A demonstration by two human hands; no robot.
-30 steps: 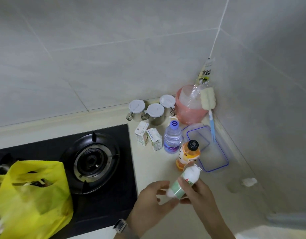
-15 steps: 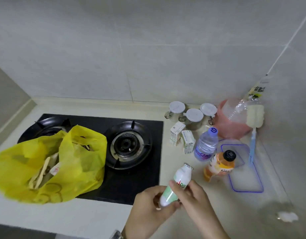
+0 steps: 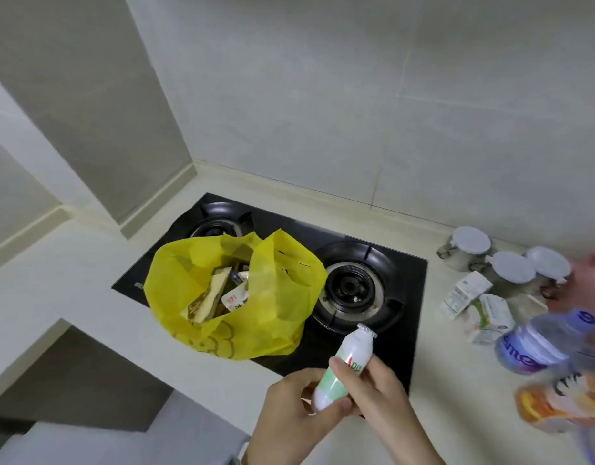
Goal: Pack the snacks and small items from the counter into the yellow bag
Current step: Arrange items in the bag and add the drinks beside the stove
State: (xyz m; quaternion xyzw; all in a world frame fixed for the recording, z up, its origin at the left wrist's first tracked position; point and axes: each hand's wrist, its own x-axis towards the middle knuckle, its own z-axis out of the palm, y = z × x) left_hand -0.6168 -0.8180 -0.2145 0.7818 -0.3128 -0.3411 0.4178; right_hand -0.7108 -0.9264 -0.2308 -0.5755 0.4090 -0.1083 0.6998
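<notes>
Both of my hands hold a small white and green drink bottle [image 3: 343,368] with a foil cap, tilted up to the right, above the front edge of the stove. My left hand [image 3: 296,417] grips its base; my right hand [image 3: 380,394] pinches its middle. The yellow bag [image 3: 272,317] stands open on the stove's left burner, to the left of the bottle, with several snack packets inside. On the counter at right lie two small cartons [image 3: 465,293], a water bottle [image 3: 537,344] with a purple label and an orange drink bottle [image 3: 557,404], both blurred.
A black two-burner gas stove [image 3: 356,290] fills the middle of the counter. Three lidded glass jars [image 3: 470,248] stand by the back wall at right, next to a blurred pink container [image 3: 594,263]. Tiled walls close the back and the left corner.
The view has swung left, so the yellow bag now sits near the middle. Both hands keep hold of the small bottle, which now is nearer the bag.
</notes>
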